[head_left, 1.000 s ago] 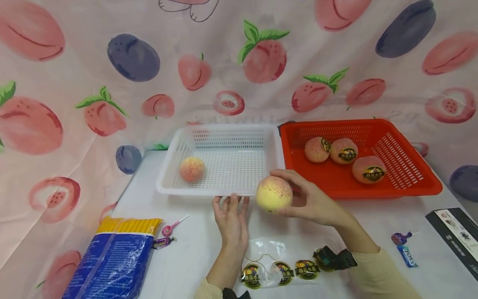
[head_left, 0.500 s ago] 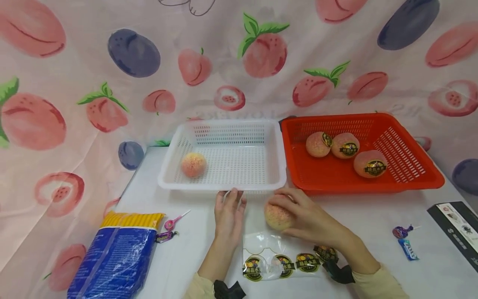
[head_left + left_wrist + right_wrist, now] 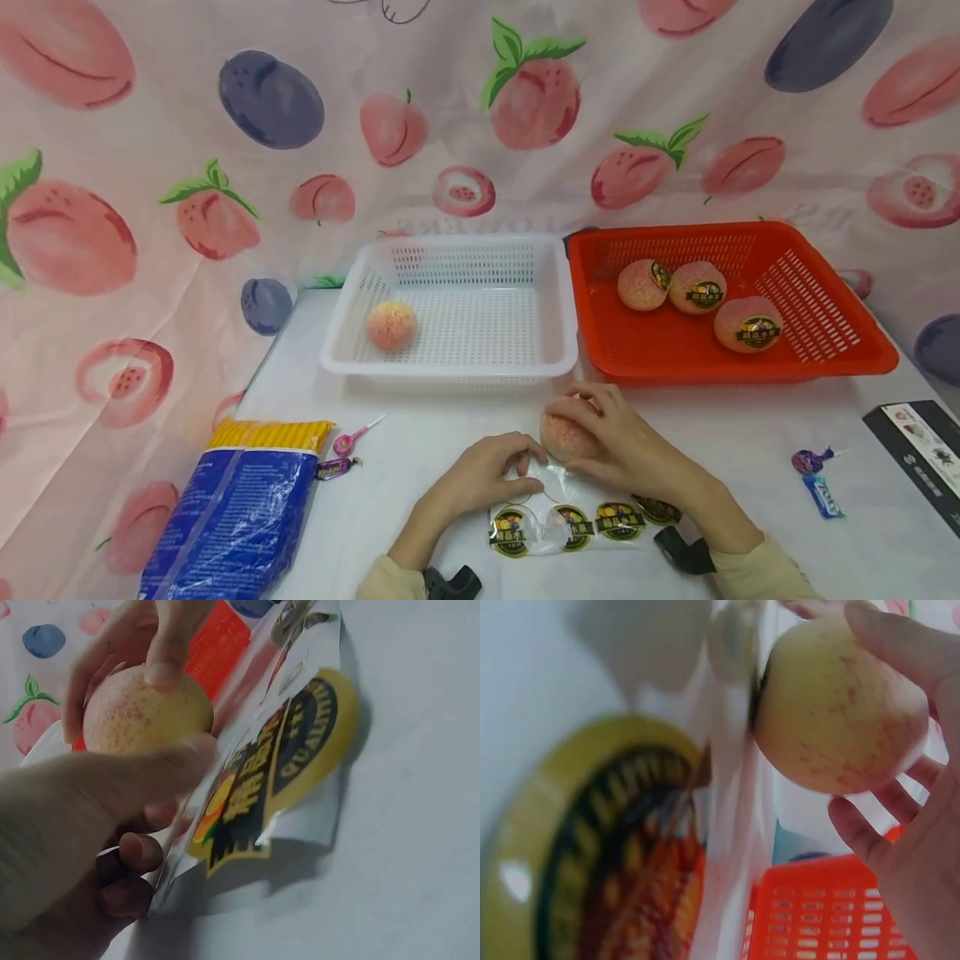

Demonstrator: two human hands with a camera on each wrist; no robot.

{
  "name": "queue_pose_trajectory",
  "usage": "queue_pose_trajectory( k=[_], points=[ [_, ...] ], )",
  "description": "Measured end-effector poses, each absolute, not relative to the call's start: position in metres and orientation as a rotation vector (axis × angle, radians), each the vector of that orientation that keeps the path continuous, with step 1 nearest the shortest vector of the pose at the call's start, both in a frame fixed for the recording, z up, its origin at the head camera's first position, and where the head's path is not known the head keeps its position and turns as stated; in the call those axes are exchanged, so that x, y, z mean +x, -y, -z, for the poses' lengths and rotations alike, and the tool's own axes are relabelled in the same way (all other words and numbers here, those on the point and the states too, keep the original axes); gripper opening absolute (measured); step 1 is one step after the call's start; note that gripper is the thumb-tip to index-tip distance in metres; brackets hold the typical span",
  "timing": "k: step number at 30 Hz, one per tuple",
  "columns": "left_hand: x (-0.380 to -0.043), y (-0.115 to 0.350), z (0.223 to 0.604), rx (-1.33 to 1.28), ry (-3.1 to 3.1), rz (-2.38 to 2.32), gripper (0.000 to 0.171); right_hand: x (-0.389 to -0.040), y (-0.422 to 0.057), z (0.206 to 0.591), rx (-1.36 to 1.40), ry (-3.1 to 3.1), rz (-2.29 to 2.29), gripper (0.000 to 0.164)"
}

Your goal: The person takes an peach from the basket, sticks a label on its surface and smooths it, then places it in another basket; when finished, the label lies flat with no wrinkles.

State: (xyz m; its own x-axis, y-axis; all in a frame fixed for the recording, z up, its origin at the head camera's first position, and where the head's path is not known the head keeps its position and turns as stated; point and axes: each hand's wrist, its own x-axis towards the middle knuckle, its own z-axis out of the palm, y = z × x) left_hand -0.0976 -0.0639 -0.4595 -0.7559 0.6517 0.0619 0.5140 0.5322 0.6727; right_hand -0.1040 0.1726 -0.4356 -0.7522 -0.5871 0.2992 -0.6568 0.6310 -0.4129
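Note:
My right hand (image 3: 626, 442) holds a yellow-and-pink peach (image 3: 564, 429) just in front of the white basket. In the right wrist view the thumb and fingers curve round the peach (image 3: 840, 709). A clear sheet (image 3: 551, 537) of round black-and-gold stickers lies below the peach. At its upper left edge is my left hand (image 3: 483, 475), thumb and curled fingers pinching the sheet. In the left wrist view the thumb of the left hand (image 3: 82, 802) lies across the edge, near a large sticker (image 3: 255, 780); part of the grip is hidden.
The white basket (image 3: 450, 367) holds one peach (image 3: 392, 325). In the red basket (image 3: 735, 373) are three peaches with stickers. A blue-and-yellow packet (image 3: 240, 500) and sweets lie left; more sweets (image 3: 813, 462) and a black box (image 3: 918, 458) are right.
The right hand has brought the peach from the white basket's front rim down to the sticker sheet, turning it. The left hand has left the basket's rim and come to the sheet.

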Motion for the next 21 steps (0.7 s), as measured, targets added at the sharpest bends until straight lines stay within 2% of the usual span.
queue_pose_trajectory(
  k=[5, 10, 14, 21],
  points=[
    [-0.102, 0.066, 0.457, 1.033, -2.558, -0.877, 0.029, -0.096, -0.182, 0.429, 0.941, 2.812, -0.905, 0.074],
    [-0.107, 0.067, 0.454, 1.098, -2.519, -0.843, 0.030, -0.076, -0.198, 0.422, 0.615, 2.970, -1.152, 0.079],
    [-0.110, 0.068, 0.453, 1.131, -2.510, -0.795, 0.032, -0.058, -0.217, 0.427, 0.485, 3.131, -1.160, 0.070],
    [-0.110, 0.067, 0.458, 1.149, -2.506, -0.804, 0.031, -0.039, -0.235, 0.436, 0.634, 3.337, -0.852, 0.050]
  ],
)
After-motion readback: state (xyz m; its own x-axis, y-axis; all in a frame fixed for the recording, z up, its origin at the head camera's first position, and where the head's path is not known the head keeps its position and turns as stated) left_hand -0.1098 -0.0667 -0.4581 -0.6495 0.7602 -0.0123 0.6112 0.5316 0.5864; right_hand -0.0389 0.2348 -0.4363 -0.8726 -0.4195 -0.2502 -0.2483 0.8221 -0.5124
